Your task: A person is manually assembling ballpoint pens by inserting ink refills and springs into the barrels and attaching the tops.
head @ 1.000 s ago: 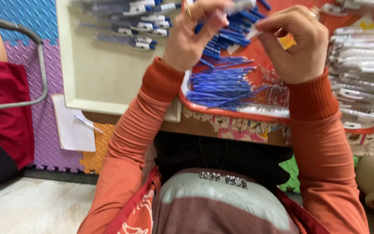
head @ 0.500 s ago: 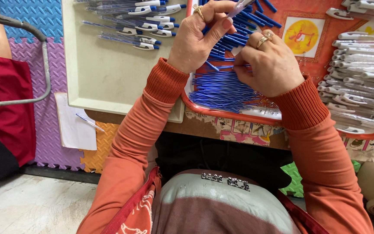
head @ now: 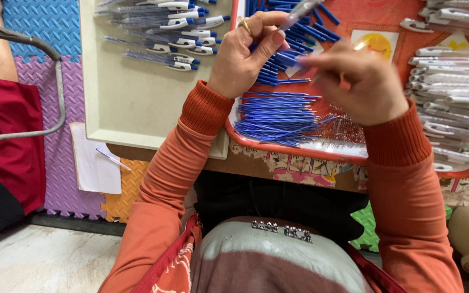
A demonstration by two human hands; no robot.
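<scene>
Both hands sit lower in view than half a second ago. Left hand (head: 242, 59) pinches a clear pen barrel (head: 298, 12). Right hand (head: 362, 84) has drifted right, blurred; its grip cannot be told.

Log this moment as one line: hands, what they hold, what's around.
left hand: pinches clear pen barrel | right hand: blurred over red tray, hold unclear | nearby: blue refills, finished pens in beige tray

The right hand (head: 362, 81) is motion-blurred; whether its fingers hold anything cannot be told. The clear pen barrel (head: 298, 12) pinched by the left hand (head: 245, 54) is blurred at its tip. The beige tray (head: 137, 108) and red tray (head: 294, 147) are cut off at the top edge. The clear barrels (head: 451, 81) at the red tray's right side run out of frame.
</scene>
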